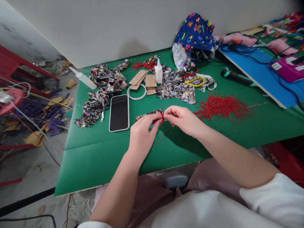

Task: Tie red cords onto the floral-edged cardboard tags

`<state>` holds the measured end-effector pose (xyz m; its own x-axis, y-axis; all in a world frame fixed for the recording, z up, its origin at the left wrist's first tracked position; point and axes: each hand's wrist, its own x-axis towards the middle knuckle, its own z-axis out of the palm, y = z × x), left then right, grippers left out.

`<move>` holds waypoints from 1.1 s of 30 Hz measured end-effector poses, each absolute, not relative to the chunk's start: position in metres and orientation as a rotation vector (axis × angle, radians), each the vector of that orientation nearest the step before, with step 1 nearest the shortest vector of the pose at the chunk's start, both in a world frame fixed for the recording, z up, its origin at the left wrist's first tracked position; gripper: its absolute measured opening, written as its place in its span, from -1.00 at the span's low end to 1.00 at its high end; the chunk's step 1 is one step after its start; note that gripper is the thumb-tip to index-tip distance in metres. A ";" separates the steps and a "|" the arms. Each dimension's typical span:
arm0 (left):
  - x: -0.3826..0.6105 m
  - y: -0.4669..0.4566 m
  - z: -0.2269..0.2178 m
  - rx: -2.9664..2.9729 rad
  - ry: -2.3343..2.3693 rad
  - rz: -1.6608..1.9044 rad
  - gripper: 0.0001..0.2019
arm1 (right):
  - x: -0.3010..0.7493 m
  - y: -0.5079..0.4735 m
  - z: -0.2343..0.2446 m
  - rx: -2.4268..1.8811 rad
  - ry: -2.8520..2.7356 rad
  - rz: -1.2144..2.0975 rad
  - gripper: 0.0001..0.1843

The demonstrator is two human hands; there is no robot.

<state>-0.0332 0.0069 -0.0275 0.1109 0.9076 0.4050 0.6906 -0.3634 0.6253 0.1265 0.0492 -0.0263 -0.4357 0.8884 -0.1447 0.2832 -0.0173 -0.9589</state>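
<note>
Both hands mid-frame, over the green surface (99,161). Left hand (144,126): grip clamped on the right end of a small floral strip (150,114), thumb and fingers pinched. Strip lay near frame center, its left part sticking out past the knuckles. Right hand (181,118): grip together, thumb against index fingertip, pinching red cord (162,117) at that same end. Cord looked wrapped around the strip; fingers hid some of it, so couldn't tell if it was knotted. A loose red strand ran below the hands.

Right of the hands: pile of red cords (223,106). Left of center: phone (119,113) lying flat, bunched floral fabric (106,77) just beside it. Upper center: white ring (137,98) touching brown card pieces (138,77), white bottle (159,74) upright, yellow-handled scissors (186,81) on flat floral fabric (184,96). Second bottle (84,79) lay tilted at upper left, by the bunched fabric.

Upper right: blue patterned cloth (196,31) in a heap, blue board (251,71) with cables across it, purple device (288,68) near the frame edge.
</note>
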 end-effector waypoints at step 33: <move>-0.032 0.006 -0.033 2.268 1.650 1.025 -0.83 | 0.125 0.049 -0.028 -1.275 -1.525 1.681 -0.84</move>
